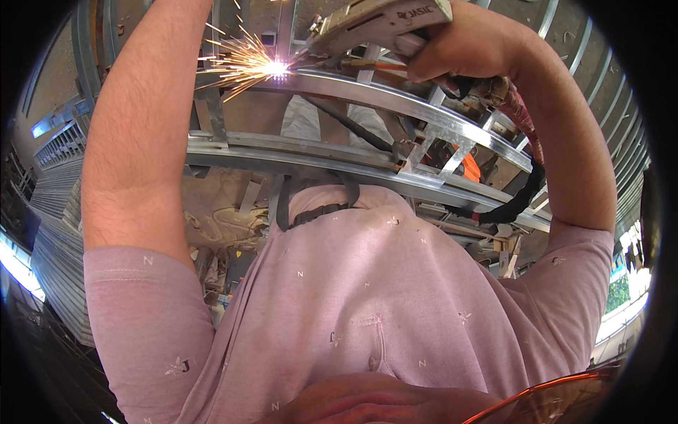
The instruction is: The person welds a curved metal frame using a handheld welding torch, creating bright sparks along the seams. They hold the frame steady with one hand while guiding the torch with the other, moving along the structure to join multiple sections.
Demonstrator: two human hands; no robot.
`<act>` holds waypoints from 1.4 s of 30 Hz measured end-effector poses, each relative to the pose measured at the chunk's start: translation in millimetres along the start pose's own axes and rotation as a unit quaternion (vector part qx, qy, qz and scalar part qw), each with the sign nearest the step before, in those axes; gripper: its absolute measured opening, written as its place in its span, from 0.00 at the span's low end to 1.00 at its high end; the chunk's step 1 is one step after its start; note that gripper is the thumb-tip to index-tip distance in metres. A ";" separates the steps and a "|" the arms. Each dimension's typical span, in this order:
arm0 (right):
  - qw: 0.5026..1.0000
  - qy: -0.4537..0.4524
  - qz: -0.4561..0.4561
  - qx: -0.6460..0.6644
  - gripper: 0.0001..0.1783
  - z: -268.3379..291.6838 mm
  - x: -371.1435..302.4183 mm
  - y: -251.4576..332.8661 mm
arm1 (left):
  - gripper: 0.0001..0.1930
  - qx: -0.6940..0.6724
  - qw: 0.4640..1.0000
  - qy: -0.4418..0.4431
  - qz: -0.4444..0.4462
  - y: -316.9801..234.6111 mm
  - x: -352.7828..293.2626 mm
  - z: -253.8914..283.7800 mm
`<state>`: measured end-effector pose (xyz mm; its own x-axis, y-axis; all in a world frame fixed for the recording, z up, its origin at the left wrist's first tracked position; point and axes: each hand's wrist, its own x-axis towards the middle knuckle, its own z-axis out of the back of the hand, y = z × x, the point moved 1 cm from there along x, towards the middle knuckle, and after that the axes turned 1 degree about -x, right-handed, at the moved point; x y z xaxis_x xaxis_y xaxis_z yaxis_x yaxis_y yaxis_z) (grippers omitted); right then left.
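Note:
My right hand (472,48) is closed round the handle of a pale welding gun (381,27) at the top. The gun's nozzle points left, and its tip meets the metal in a bright white-violet glow (277,68). Orange sparks (244,58) fly out from there, mostly leftward. Beneath the nozzle runs a shiny steel rail (417,109) of a welded frame. My left forearm (145,106) reaches up past the left of the sparks; the hand itself lies beyond the top edge.
A second steel rail (311,164) crosses just before my waist, joined by short cross-pieces (459,155). A red-wrapped hose (521,116) and a black cable (512,206) hang at the right. An orange object (470,168) shows through the frame. Metal profiles (53,261) are stacked at far left.

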<state>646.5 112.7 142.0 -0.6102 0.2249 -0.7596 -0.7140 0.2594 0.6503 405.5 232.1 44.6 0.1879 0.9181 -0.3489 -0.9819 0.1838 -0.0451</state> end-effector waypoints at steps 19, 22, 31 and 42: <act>0.998 0.054 -0.035 0.025 0.33 9.4 -3.3 4.0 | 0.77 0.002 1.000 -0.004 0.000 4.4 -1.5 -1.7; 0.994 0.094 -0.032 0.036 0.38 18.8 -16.9 11.3 | 0.77 -0.023 0.999 -0.021 -0.029 1.4 6.0 -6.5; 0.998 -0.026 -0.042 0.030 0.28 7.6 -37.0 -26.6 | 0.78 0.009 0.998 -0.031 -0.049 0.4 19.3 -12.4; 0.983 -0.127 -0.089 0.095 0.31 -21.3 -110.8 -105.7 | 0.75 -0.013 0.992 -0.078 -0.094 -53.2 3.5 3.2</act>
<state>782.2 40.4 157.4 -0.3590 0.3806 -0.8522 -0.7099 0.4814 0.5141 458.4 226.7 48.7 0.3668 0.9123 -0.1823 -0.9291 0.3493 -0.1213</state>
